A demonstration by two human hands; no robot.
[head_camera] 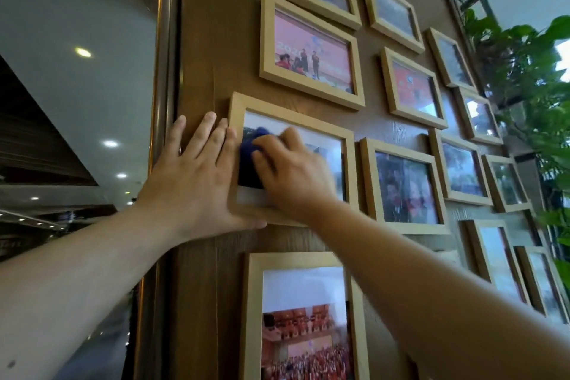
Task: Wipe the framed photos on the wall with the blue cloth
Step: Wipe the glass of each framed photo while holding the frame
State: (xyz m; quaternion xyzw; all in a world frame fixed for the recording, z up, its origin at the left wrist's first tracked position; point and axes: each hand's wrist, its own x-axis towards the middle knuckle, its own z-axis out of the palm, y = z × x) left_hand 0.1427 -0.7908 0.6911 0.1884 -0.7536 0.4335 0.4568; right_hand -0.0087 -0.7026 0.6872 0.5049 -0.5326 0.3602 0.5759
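Several light wooden framed photos hang on a brown wood wall [203, 287]. My right hand [293, 170] presses the blue cloth [249, 163] against the glass of the middle-left frame [348, 163]; the hand is blurred. The cloth covers the left part of that photo, and much of it is hidden under my fingers. My left hand [197, 176] lies flat, fingers spread, on the wall beside that frame's left edge, thumb under the frame's lower rail. Directly above hangs a frame with a pink photo [311, 52], and below hangs a frame with a crowd photo [305, 318].
More frames [407, 185] fill the wall to the right, up to a green leafy plant [530, 65] at the right edge. A metal strip [160, 71] runs down the wall's left corner, with a ceiling with spot lights [83, 52] beyond.
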